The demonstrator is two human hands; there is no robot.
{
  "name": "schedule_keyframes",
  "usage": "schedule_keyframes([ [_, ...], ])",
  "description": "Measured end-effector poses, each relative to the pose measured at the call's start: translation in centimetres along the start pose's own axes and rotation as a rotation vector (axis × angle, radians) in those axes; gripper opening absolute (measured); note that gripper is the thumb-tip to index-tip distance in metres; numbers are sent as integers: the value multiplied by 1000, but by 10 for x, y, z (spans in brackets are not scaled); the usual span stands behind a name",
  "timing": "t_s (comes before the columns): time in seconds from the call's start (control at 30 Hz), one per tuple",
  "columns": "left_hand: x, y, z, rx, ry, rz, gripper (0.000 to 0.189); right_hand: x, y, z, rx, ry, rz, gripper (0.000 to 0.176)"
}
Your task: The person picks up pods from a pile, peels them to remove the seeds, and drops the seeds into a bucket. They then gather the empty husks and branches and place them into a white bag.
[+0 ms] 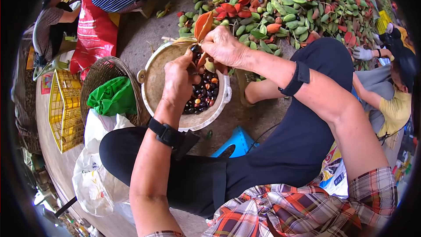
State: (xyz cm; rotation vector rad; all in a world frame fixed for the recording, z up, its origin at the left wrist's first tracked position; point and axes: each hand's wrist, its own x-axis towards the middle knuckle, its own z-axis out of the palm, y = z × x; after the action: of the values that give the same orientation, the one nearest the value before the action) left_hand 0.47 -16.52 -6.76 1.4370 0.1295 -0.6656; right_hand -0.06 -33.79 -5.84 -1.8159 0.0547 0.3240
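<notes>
The right hand [223, 47] pinches an open orange-red seed pod [203, 26]; the left hand [178, 79] closes in beside it, its exact hold unclear. Below both, dark glossy seeds [205, 92] lie in a round whitish basin [154, 72].

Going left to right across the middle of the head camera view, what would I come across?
Yellow plastic crate, crumpled green cloth, pale round basin holding dark seeds, wide black fabric armband, person in a yellow top.
</notes>
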Motion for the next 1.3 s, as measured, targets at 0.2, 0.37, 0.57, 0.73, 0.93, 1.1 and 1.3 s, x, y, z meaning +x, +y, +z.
schedule_keyframes([
  [0.2,10,-5,-11,-421,-156,-200,28,-2,18,30,-397,415,-353,18],
  [0.37,16,-16,-3,-338,-153,-140,14,-9,22,41,-518,464,-417,10],
  [0.57,10,-13,4,-266,184,-225,8,-10,26,54,-462,429,-473,11],
  [0.73,28,-57,-18,238,173,323,10,-11,29,59,-1,364,-60,27],
  [0.93,15,-25,9,-6,288,-34,15,3,37,77,448,462,17,32],
  [1.1,12,-23,14,174,300,2,19,-1,13,70,752,353,282,19],
  [1.3,30,-51,-10,394,378,197,21,7,11,72,609,384,418,34],
])
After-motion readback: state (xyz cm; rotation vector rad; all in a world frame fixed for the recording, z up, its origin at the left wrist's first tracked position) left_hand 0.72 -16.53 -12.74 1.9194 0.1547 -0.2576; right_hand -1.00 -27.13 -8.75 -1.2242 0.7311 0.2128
